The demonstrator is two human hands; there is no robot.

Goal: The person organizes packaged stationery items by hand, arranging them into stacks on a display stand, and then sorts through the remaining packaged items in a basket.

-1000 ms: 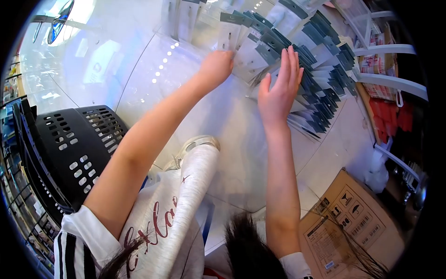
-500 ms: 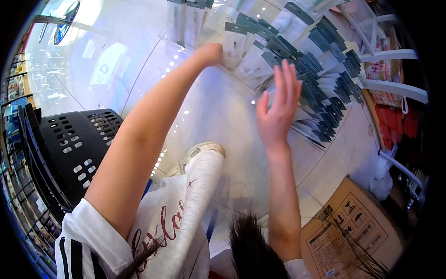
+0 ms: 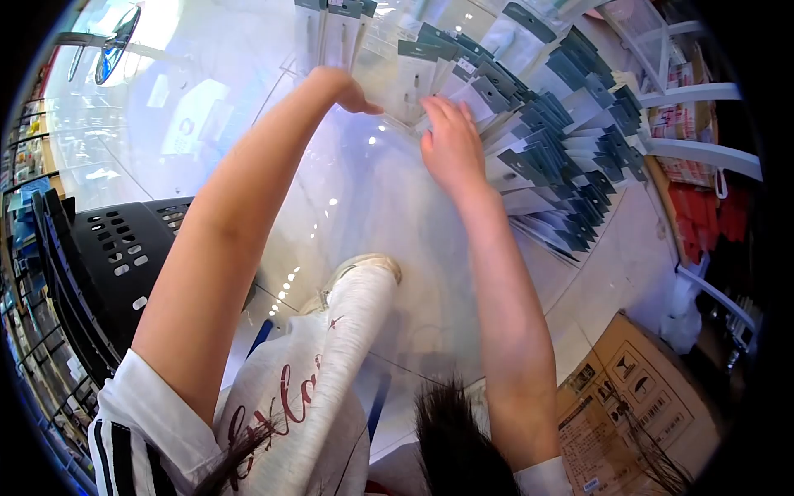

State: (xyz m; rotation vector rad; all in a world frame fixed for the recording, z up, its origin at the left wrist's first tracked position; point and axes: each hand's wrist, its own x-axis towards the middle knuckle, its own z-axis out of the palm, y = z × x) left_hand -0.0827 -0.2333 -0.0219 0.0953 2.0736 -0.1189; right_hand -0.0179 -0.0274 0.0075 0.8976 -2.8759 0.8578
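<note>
Clear packets with dark green header cards (image 3: pixel 542 116) stand and lean in dense rows on the pale tiled floor. My right hand (image 3: pixel 455 149) lies against the near left end of these rows. Its fingers are stretched out flat, and nothing shows in its grasp. To the left, my left hand (image 3: pixel 346 89) hangs with its back up and fingers reaching rightward, apart from my right hand. I see nothing held in it, though part of the palm side is hidden. A single packet (image 3: pixel 413 78) with a small item inside faces me between both hands. Further packets (image 3: pixel 337 37) stand beyond my left hand.
A black perforated basket (image 3: pixel 116 256) stands at the left beside a wire rack (image 3: pixel 58 380). At the lower right is a printed cardboard box (image 3: pixel 637 405). A white metal frame (image 3: pixel 703 153) edges the right side, with red packages (image 3: pixel 703 219) behind it.
My right hand has moved left and slightly up, onto the packets' left end. My left hand has shifted left, and its fingers now extend to the right.
</note>
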